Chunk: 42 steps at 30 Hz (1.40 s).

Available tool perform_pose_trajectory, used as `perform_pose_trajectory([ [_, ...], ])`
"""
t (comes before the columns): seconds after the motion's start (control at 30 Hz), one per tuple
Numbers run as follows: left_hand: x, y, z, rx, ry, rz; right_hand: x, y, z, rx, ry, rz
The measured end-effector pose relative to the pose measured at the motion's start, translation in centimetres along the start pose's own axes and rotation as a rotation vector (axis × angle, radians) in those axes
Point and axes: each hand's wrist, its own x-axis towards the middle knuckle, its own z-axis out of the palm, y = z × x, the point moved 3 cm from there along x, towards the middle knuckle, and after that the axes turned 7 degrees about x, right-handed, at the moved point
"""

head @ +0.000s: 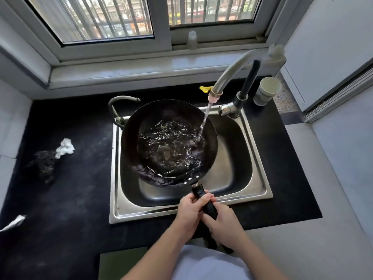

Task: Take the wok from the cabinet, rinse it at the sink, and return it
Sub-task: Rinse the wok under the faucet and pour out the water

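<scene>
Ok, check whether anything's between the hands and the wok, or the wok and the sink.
Nothing visible: left hand and right hand grip the handle directly, and the wok is over the sink.

Black counter (sink inset) holds scourer and crumpled tissue.

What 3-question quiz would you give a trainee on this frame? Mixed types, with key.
1. True or false: the left hand and right hand both grip the handle of the wok.
2. The stream from the tap lands: A) in the wok B) on the windowsill C) on the counter.
3. Which side of the sink is the white wad on?
Key: 1 true; 2 A; 3 left, beside a dark scrubber.
</scene>
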Motion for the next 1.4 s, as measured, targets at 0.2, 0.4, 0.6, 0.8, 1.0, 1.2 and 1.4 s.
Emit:
perform_pose_trajectory([
  [0.2, -0.8, 0.3, -2.2, -0.196, -0.07, -0.086, -0.5, -1.4, 1.4, 0.235, -0.172, 0.017],
  [0.4, -1.0, 0.5, -2.5, -0.088, -0.025, -0.03, -0.9, -1.4, 2.0, 0.382, -0.225, 0.087],
  [0.6, -0.9, -0.4, -2.5, -0.063, 0.008, -0.025, -0.8, 0.0, 2.2, 0.177, -0.13, 0.056],
  [0.8, -1.0, -0.6, -2.5, -0.071, 0.01, -0.021, -1.2, 0.2, 2.1, -0.017, 0.05, -0.029],
  [1.0, -0.9, -0.3, -1.6, -0.028, 0.04, 0.017, -2.3, -0.4, 2.7, -0.222, 0.187, -0.07],
  [1.2, -1.5, -0.5, -1.5, 0.002, 0.042, 0.035, -2.8, -0.4, 2.7, -0.268, 0.307, -0.126],
  [1.4, -1.8, -0.5, -2.1, 0.05, 0.056, 0.074, -2.9, -0.3, 2.8, -0.133, 0.312, -0.247],
])
